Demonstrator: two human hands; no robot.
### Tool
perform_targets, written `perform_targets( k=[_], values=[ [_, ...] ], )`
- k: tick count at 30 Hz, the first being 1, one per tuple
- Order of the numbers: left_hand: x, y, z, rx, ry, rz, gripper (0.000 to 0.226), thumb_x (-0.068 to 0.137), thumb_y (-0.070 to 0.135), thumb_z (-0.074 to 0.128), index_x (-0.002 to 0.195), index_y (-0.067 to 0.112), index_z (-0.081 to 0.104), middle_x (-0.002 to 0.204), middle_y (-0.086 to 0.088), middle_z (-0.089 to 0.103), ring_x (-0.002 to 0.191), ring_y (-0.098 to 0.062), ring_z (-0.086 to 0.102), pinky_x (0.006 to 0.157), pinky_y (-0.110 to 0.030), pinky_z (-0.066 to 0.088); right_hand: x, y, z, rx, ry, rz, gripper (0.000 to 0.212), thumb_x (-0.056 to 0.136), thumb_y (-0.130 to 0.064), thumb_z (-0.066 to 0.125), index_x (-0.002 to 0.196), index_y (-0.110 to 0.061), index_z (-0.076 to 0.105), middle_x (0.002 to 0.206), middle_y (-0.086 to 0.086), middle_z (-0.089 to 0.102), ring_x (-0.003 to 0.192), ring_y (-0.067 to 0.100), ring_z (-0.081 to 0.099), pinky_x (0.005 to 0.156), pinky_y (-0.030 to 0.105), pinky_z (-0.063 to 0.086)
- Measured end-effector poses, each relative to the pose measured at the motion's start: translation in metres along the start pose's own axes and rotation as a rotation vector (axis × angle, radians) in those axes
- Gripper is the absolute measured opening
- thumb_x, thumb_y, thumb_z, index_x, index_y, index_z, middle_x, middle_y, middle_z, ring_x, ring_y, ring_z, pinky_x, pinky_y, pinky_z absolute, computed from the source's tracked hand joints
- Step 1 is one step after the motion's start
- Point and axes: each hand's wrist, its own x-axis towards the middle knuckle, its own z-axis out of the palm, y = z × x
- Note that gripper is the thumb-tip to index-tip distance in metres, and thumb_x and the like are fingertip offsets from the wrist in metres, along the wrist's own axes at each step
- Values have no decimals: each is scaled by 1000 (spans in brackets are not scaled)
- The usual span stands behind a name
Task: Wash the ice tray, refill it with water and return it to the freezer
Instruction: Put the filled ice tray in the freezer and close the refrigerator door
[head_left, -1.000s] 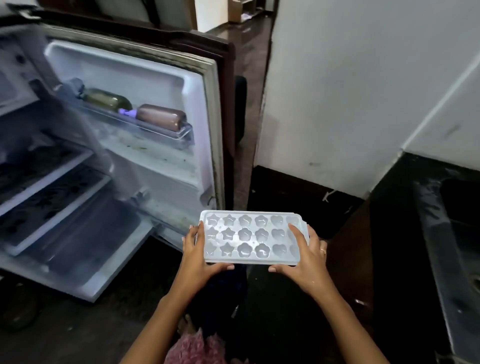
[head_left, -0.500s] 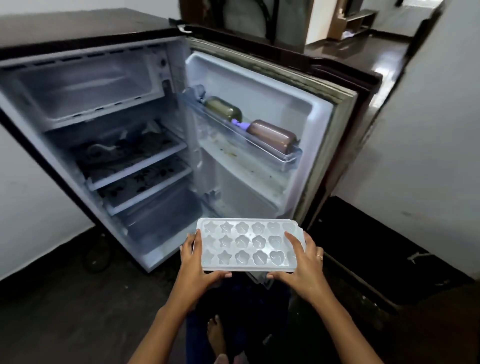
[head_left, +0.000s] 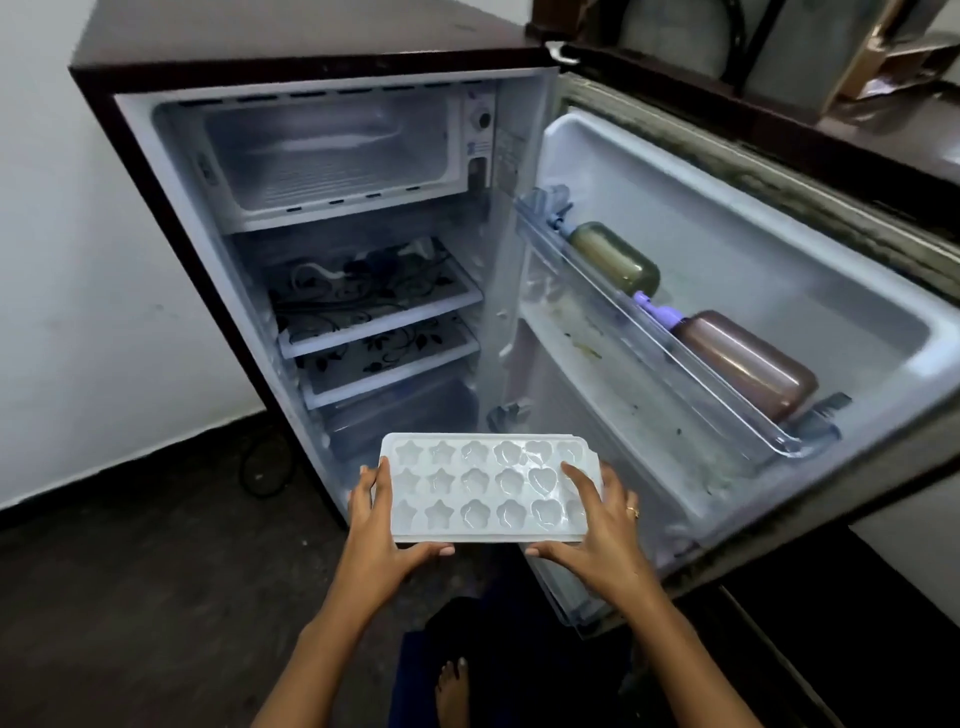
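We see a white plastic ice tray (head_left: 488, 488) with star, flower and heart cells, held level in the air at near centre, in front of the open dark-brown small fridge (head_left: 311, 31). It is below the freezer box (head_left: 332, 150), not inside it. We cannot tell whether there is water in the cells.

The left grip (head_left: 379, 530) is clamped on the tray's left short end, fingers up along the edge, thumb at the near edge. The right grip (head_left: 605, 535) is clamped on the right end, with fingers lying across the top of the right cells and the thumb at the near edge. There is a ring (head_left: 632, 512) on one right finger.

The freezer box sits at the fridge's top, far centre. Below it are two shelves with a black floral print (head_left: 374, 306), with dark cords lying on the upper one, then a clear drawer (head_left: 405, 410).

The fridge door (head_left: 727, 208) is swung open to the right. Its clear rack (head_left: 675, 374) holds an olive-green bottle (head_left: 615, 257) and a brown bottle (head_left: 748, 364) with a purple cap (head_left: 660, 309), both lying on their sides.

A white wall (head_left: 78, 260) is on the left and the dark floor (head_left: 130, 597) is near. A black cable (head_left: 265, 462) lies by the fridge's left foot, and a bare foot (head_left: 452, 691) shows at the near edge.
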Motion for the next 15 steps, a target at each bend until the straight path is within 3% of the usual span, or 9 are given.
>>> perform_targets(
  k=[4,11,15],
  values=[
    [32,-7,-12,-24,24,-38,126,59,37,86,151,26,0,154,-2,2,143,-15,7,113,-28,14,42,-13,8,-8,-11,-28,110,54,-53,82,145,-34,21,152,4,9,131,24,13,112,45,17],
    [92,-4,-42,-26,94,-47,125,58,38,85,151,25,4,155,-2,2,143,-17,8,112,-28,13,115,-43,14,4,-18,-93,112,52,-56,81,145,-32,22,153,7,12,137,30,14,112,48,13],
    [122,7,-62,-15,115,-33,122,58,40,85,151,22,7,154,-1,7,143,-17,12,115,-32,17,148,-65,6,46,-17,-124,113,51,-54,82,144,-31,23,152,6,15,135,33,14,112,52,21]
  ],
)
